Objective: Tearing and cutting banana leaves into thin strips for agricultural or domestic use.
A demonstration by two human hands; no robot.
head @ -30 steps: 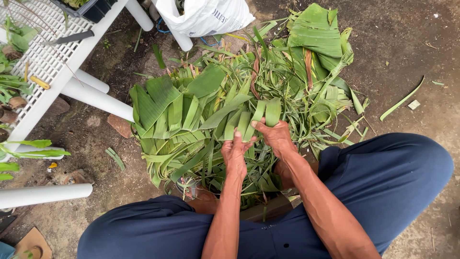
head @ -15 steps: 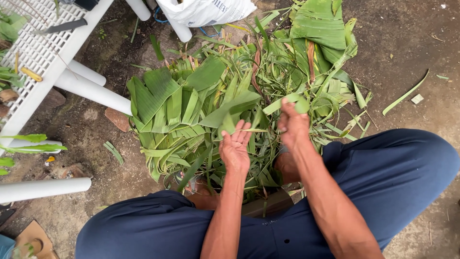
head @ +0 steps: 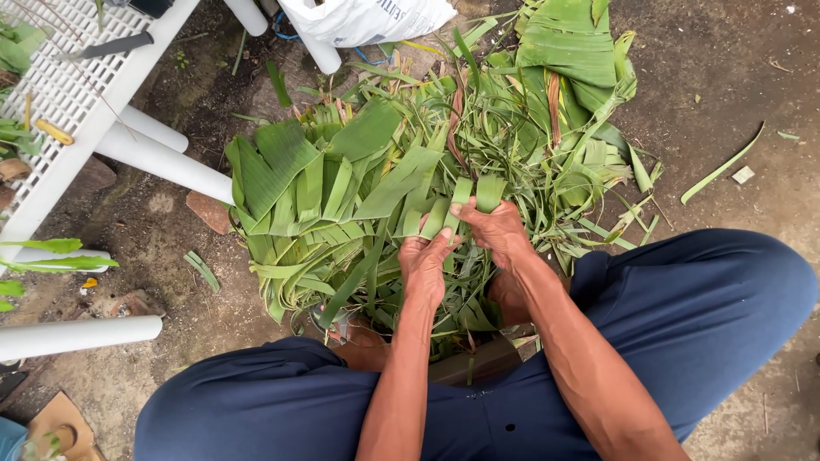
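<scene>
The left hand (head: pixel 424 266) and right hand (head: pixel 498 232) sit close together, both pinched on the near ends of green leaf strips (head: pixel 465 198) at the front edge of the leaf pile (head: pixel 359 179) between the person's knees; a firm, even pinch on each strip, drawn along the grain, would in this inspector's judgement avoid ragged tears. Loose trimmings crowd the working spot, with white pipe legs (head: pixel 162 158) and a white sack (head: pixel 367 17) close behind.

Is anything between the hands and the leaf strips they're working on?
Nothing visible. The left hand and right hand already grip the folded green leaf strips directly, at the near edge of the leaf pile.
</scene>
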